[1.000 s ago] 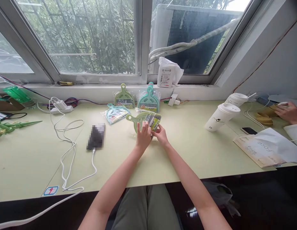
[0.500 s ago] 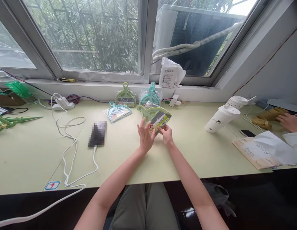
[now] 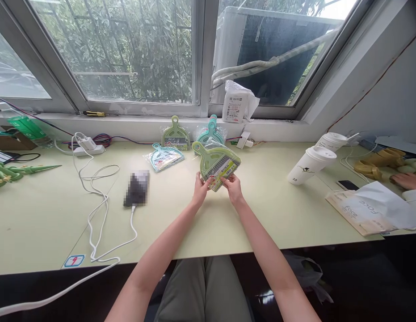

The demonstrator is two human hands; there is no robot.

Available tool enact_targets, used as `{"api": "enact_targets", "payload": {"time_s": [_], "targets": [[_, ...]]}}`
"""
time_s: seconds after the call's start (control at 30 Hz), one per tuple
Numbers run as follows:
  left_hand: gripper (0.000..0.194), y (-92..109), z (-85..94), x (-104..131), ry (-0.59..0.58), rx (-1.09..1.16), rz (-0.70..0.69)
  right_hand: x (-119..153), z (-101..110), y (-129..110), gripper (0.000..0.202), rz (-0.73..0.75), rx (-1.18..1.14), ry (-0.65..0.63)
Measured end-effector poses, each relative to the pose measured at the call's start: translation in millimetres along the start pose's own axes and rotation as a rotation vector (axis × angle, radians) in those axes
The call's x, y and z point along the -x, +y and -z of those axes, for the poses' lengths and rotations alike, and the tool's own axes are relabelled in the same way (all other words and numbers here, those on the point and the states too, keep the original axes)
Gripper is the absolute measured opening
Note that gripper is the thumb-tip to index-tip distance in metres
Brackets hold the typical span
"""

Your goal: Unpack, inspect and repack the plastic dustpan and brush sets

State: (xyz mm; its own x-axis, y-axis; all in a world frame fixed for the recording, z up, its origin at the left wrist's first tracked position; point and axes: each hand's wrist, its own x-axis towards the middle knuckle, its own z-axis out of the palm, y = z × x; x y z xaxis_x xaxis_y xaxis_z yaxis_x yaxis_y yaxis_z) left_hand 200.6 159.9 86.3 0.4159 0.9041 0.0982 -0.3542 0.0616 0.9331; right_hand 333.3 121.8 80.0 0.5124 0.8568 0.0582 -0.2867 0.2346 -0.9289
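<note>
A green dustpan with a small grey-bristled brush, wrapped in clear plastic with a yellow label, is tilted up above the table in both my hands. My left hand grips its lower left edge, thumb on the front. At its lower right edge, my right hand pinches it with the thumb over the label. Its handle points to the upper left. Behind it, a blue-green stack of wrapped dustpans leans at the wall, partly hidden. Another green dustpan leans beside that stack, and a light blue dustpan lies flat in front.
A blurred-out dark device on a white cable lies to the left. White paper cups stand on the right, near a paper bag. Another person's hand is at the far right. A white package sits on the sill.
My left hand has gone from spread fingers over the dustpan's front to a grip on its lower left edge. The dustpan now faces me more fully.
</note>
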Motion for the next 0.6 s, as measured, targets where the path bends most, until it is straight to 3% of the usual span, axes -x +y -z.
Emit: {"api": "enact_targets", "payload": {"time_s": [0.1, 0.27, 0.33, 0.47, 0.6], "targets": [[0.06, 2, -0.7, 1, -0.028, -0.045, -0.022, -1, 1, 0, 0.05, -0.021, -0.023, 0.037], [0.059, 3, 1.0, -1, -0.006, -0.087, -0.068, 1, -1, 0, 0.049, -0.011, -0.063, -0.025], [0.06, -1, -0.9, 2, -0.06, -0.094, 0.005, 2, -2, 1, 0.047, 0.012, -0.072, 0.005], [0.057, -10, -9.9, 9, -0.276, -0.093, 0.209, 1, -2, 3, 0.043, 0.096, -0.062, 0.125], [0.047, -7, -11.7, 3, -0.191, -0.031, 0.089, -1, -1, 2, 0.043, 0.103, -0.088, 0.091]]}}
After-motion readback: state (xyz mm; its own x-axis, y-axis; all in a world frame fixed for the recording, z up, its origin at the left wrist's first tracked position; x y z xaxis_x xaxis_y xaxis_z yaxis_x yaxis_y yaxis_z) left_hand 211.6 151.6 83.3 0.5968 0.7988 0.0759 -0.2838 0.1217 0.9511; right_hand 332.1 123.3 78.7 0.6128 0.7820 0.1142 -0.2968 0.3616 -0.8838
